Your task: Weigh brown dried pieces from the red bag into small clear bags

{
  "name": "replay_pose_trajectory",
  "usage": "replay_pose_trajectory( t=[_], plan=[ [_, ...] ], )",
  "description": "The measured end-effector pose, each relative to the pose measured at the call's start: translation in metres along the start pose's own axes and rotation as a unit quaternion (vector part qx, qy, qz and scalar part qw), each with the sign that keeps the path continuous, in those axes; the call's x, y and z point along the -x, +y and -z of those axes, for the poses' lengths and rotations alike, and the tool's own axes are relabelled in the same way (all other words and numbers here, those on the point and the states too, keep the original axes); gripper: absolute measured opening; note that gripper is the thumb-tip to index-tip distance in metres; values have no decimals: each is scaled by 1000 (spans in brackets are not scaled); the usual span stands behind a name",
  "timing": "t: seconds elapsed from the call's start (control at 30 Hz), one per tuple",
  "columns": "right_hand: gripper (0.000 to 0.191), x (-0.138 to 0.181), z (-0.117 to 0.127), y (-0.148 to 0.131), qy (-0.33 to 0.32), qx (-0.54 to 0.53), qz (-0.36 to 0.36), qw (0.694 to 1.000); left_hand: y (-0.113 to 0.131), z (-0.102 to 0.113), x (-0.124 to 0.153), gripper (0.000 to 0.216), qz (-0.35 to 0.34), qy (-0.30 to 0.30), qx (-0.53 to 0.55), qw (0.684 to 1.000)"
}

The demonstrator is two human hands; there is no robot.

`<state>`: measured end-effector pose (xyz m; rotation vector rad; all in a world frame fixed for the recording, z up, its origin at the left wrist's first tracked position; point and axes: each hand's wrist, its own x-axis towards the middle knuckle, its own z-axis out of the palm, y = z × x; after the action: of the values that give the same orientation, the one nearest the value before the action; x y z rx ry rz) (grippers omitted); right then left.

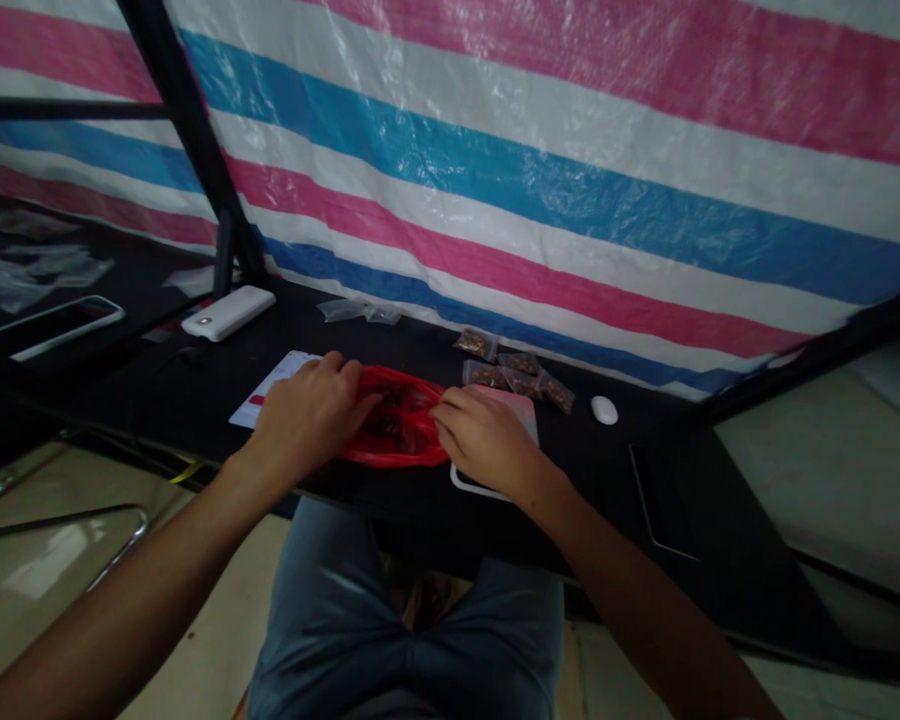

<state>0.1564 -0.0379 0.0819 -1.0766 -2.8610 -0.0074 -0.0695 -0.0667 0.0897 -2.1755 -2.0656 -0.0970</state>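
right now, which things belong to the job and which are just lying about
Likely in the job:
- red bag, held by left hand and right hand
- small filled packets

Probably just lying about:
- phone at left
- white block
- white oval thing

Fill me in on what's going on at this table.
A person has both hands on a red plastic bag at the near side of a black table. The left hand and right hand hold its sides, with its mouth open and dark contents showing, too dim to identify. Beyond the right hand lie small clear packets of brown bits.
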Motion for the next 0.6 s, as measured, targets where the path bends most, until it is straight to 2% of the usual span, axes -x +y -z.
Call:
replay_pose_trajectory(
  t=[0.1,0.17,0.23,0.37,0.5,0.6],
  plan=[
    [26,-5,-10,-5,-19,-15,-6,1000,-7,-16,2,50,41,-49,-35,997],
    [26,-8,-17,-7,-34,-17,-26,999,-15,-31,-1,40,41,-86,-11,995],
    [25,-11,-21,-7,-53,-14,-48,997,-24,-45,-7,33,45,-100,40,993],
    [21,-14,-21,-6,-79,-3,-34,996,-41,-62,-21,51,44,-81,194,977],
    [23,-19,-21,-8,-26,-1,35,999,-47,-66,-27,47,35,-53,402,913],
    [27,-26,-25,-9,-14,-60,49,997,-45,-63,-26,33,72,-70,511,854]
  ],
)
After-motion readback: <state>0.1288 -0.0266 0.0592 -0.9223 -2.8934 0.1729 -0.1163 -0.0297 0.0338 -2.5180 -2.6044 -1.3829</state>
